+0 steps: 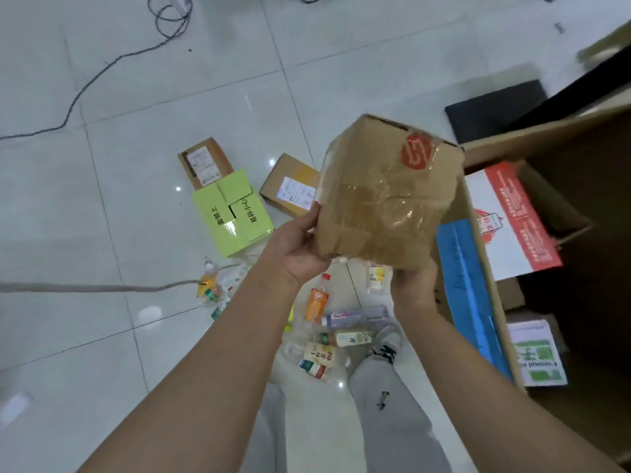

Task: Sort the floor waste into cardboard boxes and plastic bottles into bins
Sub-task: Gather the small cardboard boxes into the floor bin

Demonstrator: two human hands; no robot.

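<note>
Above the white tiled floor [136,165], beside the large cardboard bin [485,233], left hand [300,247] and right hand [415,288] clasp one crumpled, tape-wrapped cardboard box [386,196]; three boxes and several plastic bottles [341,332] lie beyond it.

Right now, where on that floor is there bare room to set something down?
Bare tile lies left of the lime-green box, up to the black cable, and beyond the small brown boxes. It is crowded near the feet, where the bottles lie, and at right, where the large carton holds boxes. Both hands hold a taped box.
</note>
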